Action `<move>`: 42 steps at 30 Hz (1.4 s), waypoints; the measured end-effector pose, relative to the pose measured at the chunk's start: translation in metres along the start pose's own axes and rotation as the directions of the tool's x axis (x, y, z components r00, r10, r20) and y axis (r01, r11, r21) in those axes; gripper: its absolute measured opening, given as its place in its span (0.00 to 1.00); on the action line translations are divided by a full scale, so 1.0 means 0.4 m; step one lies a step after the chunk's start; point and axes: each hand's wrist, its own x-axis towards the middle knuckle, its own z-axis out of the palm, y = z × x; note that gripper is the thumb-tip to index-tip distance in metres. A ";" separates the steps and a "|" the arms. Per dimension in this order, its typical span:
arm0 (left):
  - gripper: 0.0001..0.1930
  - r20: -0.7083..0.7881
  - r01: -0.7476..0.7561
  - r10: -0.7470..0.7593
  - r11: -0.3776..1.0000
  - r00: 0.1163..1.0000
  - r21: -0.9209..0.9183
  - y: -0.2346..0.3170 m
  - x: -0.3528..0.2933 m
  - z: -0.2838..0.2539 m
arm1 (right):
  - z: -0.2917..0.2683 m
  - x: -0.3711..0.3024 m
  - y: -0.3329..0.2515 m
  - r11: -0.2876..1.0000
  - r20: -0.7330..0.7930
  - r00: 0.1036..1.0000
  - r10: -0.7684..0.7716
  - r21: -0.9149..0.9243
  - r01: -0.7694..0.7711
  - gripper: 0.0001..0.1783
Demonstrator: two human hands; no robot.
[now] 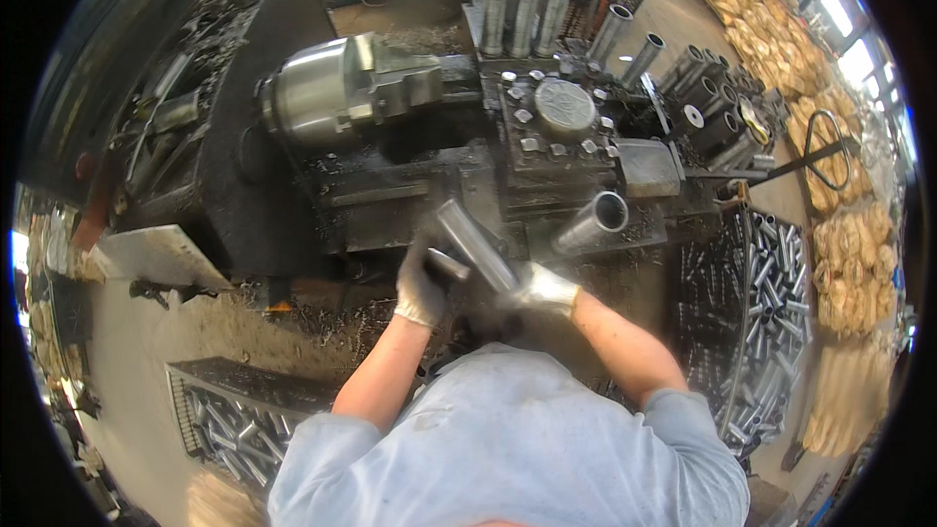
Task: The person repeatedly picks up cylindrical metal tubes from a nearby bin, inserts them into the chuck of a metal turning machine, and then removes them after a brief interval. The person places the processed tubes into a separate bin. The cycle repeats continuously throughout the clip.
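Note:
A smooth, shiny metal tube (pixel 476 246) is held at a slant in front of my body. My right hand (pixel 545 290), in a whitish glove, is closed around its lower end. My left hand (pixel 420 288), in a glove blackened over the fingers, is closed on a short metal cylinder (pixel 448 264) beside the tube. Blur hides whether the left fingers also touch the tube's upper end. To the right of my right hand, another metal tube (pixel 590 222) stands on the machine's front ledge, its open end up.
Behind my hands is a lathe with a large round chuck (pixel 317 93) and a bolted tool post (pixel 564 105). Several tubes (pixel 527 15) stand beyond the post. Metal pieces fill a right bin (pixel 776 312) and a lower-left crate (pixel 234 429). Bundled stacks (pixel 756 0) line the far right.

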 end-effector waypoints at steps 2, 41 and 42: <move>0.27 0.061 0.084 -0.075 0.983 0.995 -0.162 -0.002 0.009 -0.041 | -0.023 -0.026 -0.002 0.995 0.100 0.990 0.099 -0.031 -0.096 0.48; 0.43 0.084 -0.030 0.038 0.995 0.996 -0.094 0.136 -0.043 -0.094 | -0.020 0.097 -0.167 0.907 -0.351 0.882 -0.315 -0.385 0.170 0.20; 0.42 0.088 -0.044 0.053 0.994 0.995 -0.098 0.134 -0.044 -0.078 | -0.044 0.067 -0.198 0.952 -0.315 0.899 -0.305 -0.136 0.275 0.27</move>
